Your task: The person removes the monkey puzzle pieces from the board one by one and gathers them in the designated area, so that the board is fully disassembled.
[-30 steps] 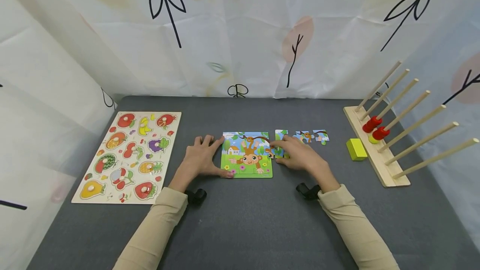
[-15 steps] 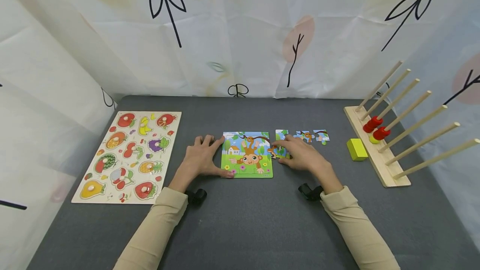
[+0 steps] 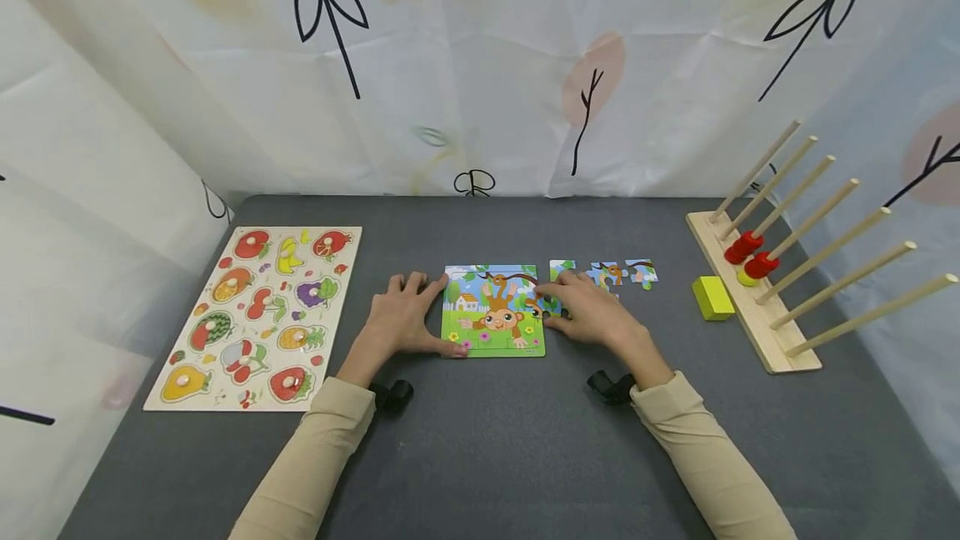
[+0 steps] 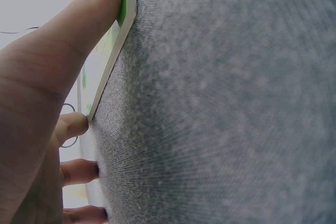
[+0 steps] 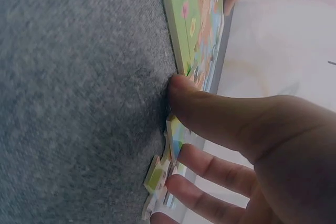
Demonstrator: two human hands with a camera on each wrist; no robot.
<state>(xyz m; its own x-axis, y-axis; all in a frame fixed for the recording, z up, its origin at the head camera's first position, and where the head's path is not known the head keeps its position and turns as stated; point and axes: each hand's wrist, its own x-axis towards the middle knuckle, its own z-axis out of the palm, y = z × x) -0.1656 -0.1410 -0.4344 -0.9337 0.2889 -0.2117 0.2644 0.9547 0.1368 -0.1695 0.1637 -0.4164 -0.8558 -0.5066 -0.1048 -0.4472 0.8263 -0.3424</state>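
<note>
Between the left and right edges of the table, nearer the far one, lay a monkey puzzle. The left hand, fingers spread, touched its left corners; the right hand pinched a piece at its right side. Tiny print by the near-right corner was unreadable.

the right hand bars the right edge of the puzzle; between sleeves, the table permits passing; farther right, pegged rack obstructs.
</note>
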